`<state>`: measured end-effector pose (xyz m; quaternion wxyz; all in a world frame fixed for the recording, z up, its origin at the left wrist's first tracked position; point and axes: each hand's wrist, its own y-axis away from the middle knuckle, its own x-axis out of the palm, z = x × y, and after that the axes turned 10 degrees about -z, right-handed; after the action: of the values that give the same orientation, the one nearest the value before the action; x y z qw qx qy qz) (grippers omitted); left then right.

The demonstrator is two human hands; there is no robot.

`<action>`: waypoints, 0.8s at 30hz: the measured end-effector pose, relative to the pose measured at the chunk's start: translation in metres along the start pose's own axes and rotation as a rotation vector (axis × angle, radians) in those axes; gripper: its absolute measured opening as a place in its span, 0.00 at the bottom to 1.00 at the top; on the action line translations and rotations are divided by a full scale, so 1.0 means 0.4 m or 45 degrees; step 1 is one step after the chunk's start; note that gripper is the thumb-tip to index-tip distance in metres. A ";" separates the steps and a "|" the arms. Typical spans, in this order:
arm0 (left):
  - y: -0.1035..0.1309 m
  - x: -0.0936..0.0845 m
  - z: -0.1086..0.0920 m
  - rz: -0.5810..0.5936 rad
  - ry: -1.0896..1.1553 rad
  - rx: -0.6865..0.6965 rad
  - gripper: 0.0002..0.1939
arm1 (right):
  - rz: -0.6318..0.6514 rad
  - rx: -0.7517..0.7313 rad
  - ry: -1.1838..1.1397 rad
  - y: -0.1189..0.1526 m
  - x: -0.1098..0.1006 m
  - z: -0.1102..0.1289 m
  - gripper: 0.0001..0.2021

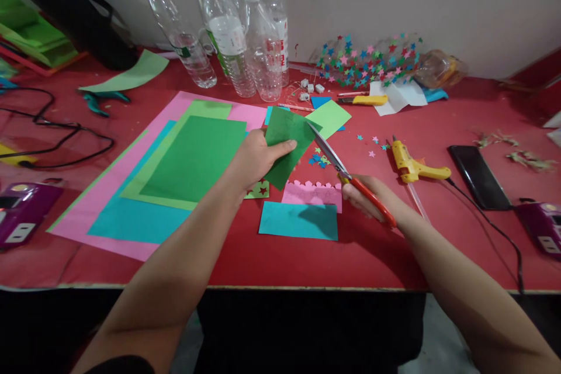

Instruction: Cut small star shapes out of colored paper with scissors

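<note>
My left hand [258, 158] pinches a small dark green paper piece [284, 128], its thumb on top. In my right hand [366, 196] are red-handled scissors [331, 155], whose blade tips meet the paper's upper right corner. Beneath and nearer to me lie a blue paper strip [298, 222] and a pink strip [313, 194] with a notched edge. Small cut stars [319, 160] rest between the hands. A light green piece [331, 118] is behind the scissors. Larger stacked sheets, dark green on top [197, 158], lie to the left.
Clear bottles [228, 41] stand at the back by the wall. A star-covered bottle [368, 64] lies beside a yellow cutter [363, 100]. To the right are a yellow glue gun [412, 166] and a phone [477, 178]. Pliers [99, 102] and cables sit left on the red table [245, 263].
</note>
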<state>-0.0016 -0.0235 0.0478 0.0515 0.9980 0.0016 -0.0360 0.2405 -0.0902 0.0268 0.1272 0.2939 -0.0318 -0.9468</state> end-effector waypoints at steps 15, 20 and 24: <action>-0.006 -0.009 0.003 0.023 0.030 0.019 0.15 | -0.022 0.038 -0.037 -0.001 0.002 -0.021 0.18; -0.009 -0.008 0.003 0.028 0.065 -0.032 0.14 | -0.024 0.043 -0.044 -0.002 0.002 -0.008 0.19; -0.009 -0.002 0.005 0.083 0.134 -0.061 0.15 | -0.050 0.057 -0.059 -0.003 0.002 0.006 0.21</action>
<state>-0.0025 -0.0202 0.0455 0.0763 0.9965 -0.0275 0.0183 0.2384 -0.0891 0.0281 0.1012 0.2752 -0.0500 -0.9547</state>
